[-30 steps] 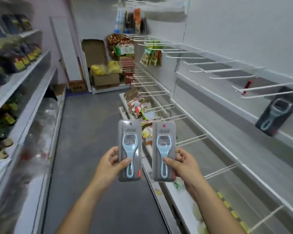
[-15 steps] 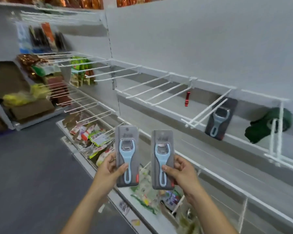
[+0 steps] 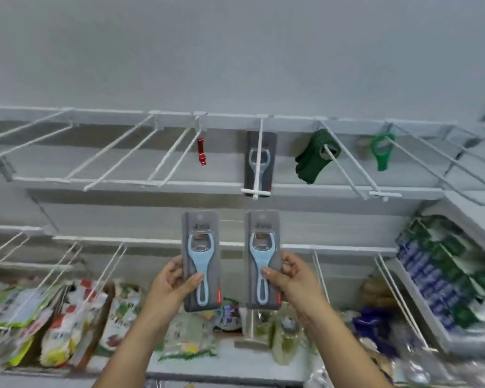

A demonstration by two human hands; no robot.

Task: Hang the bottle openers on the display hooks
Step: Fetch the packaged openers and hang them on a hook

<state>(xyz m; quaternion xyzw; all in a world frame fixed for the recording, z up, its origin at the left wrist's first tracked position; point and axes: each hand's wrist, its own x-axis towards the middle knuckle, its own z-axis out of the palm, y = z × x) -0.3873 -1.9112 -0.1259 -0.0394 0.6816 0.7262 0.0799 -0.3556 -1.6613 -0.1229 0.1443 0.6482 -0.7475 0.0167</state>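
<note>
I hold two light-blue bottle openers on grey backing cards upright, side by side, in front of the hook wall. My left hand [image 3: 172, 287] grips the left card [image 3: 201, 260] at its lower half. My right hand [image 3: 291, 284] grips the right card [image 3: 262, 259] the same way. Directly above the right card, a white display hook [image 3: 257, 169] carries one matching carded opener [image 3: 260, 161]. Neither held card touches a hook.
Bare white hooks [image 3: 118, 158] fill the upper rail to the left. A small red opener [image 3: 201, 152], dark green openers [image 3: 317, 156] and a bright green opener [image 3: 381, 152] hang on other hooks. Snack packets [image 3: 53, 312] hang on the lower row, and blue-green packs [image 3: 443, 275] stand at right.
The view has swung right from the aisle and now faces the hook wall squarely. Both hands keep the same grip, and the cards now sit just below the hook with the matching opener.
</note>
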